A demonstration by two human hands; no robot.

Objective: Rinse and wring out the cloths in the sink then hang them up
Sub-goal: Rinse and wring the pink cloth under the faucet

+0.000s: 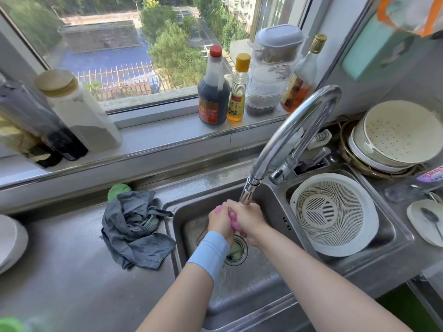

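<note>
Both my hands are over the steel sink [254, 291], just below the spout of the curved tap [249, 192]. My left hand [219, 222] and my right hand [249, 220] grip a bunched pink cloth [232, 218] between them; only small parts of it show between the fingers. A green cloth [236, 251] lies over the sink's drain, partly hidden by my left wrist with its light blue band. A crumpled dark grey cloth [134, 226] lies on the counter left of the sink, with a green cloth [119, 190] behind it.
A white colander [334, 214] sits in the right basin. Stacked strainer bowls [395, 133] stand at the back right. Sauce bottles [213, 89] and jars line the windowsill. A small dish with a spoon [426, 221] is at the right; a white plate [10, 240] at the far left.
</note>
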